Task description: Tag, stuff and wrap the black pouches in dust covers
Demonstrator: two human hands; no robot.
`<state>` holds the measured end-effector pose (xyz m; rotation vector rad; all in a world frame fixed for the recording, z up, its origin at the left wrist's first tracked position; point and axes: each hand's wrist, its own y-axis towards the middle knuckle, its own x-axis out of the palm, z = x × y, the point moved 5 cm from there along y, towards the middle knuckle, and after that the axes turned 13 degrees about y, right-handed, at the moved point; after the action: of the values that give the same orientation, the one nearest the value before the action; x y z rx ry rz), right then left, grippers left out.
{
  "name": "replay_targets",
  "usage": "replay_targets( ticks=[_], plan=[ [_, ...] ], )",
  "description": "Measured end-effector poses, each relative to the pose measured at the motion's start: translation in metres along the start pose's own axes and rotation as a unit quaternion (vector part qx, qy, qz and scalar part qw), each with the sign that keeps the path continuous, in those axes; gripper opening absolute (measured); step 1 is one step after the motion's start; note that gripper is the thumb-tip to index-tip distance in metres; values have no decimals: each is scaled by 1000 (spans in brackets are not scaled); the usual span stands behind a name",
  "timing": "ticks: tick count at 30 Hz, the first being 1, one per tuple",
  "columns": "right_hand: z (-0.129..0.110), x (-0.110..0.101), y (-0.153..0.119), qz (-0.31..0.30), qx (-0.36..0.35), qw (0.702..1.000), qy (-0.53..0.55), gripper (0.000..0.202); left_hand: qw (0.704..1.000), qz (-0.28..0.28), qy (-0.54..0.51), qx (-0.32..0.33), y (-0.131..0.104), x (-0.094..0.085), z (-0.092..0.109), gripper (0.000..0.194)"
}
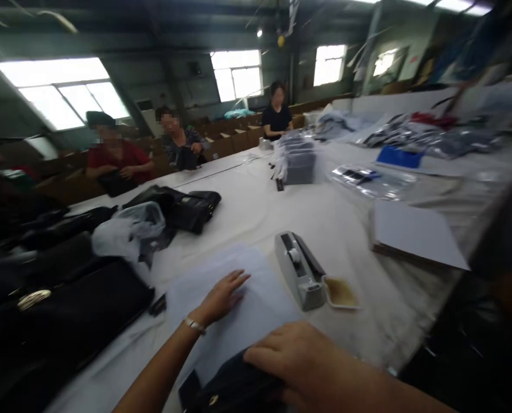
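Observation:
My left hand (224,297), with a band at the wrist, reaches over a stack of thin white sheets (256,287) on the table, its fingers extended and apart. Nothing shows in its grasp. At the bottom of the view my right hand (294,355) grips the upper edge of a black bag (234,387) with a small gold-coloured fitting. That bag lies over the near end of the sheets, and its lower part is cut off by the frame. Just right of the sheets stands a grey tape dispenser (299,269), beside a small shallow dish (341,292).
Black bags (88,298) and a clear plastic bag (127,232) crowd the left. White boards (417,235) lie stacked at right. Farther back are wrapped grey items (299,160), a blue piece (400,156) and plastic packaging (372,180). Several people are across the table (239,201).

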<state>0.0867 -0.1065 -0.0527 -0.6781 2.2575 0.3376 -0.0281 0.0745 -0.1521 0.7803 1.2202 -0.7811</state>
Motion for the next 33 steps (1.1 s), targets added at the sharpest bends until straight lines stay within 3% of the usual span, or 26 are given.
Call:
replay_targets(
  ticks=[3,7,9,12,15,17,20,24,27,30,33],
  plan=[
    [3,-4,1,-6,33,999,22,39,999,-3,10,-30,38,9,-14,66],
    [11,0,8,-20,37,998,38,49,999,30,9,-36,76,21,-19,48],
    [14,2,13,-22,33,998,39,53,998,51,7,-37,91,21,-17,50],
    [18,1,19,-9,9,1000,13,54,996,75,0,-40,107,15,-13,52],
    [23,-2,21,24,-26,999,-26,54,995,89,-19,-49,100,0,-13,46],
    [30,-1,19,48,-49,997,-45,53,991,106,-34,-71,75,-17,-15,42],
    [43,6,14,81,-58,992,-72,46,980,135,-48,-135,9,-49,-19,38],
    [57,15,10,109,-54,986,-113,44,942,171,-20,-288,-116,-99,-23,28],
    [56,17,12,109,-71,985,-113,59,874,214,45,-435,-213,-128,-24,31],
    [47,14,13,103,-100,983,-112,69,818,209,85,-530,-280,-130,-19,34],
    [27,8,3,140,-147,974,-106,66,798,176,77,-571,-304,-111,-14,53]
  ],
)
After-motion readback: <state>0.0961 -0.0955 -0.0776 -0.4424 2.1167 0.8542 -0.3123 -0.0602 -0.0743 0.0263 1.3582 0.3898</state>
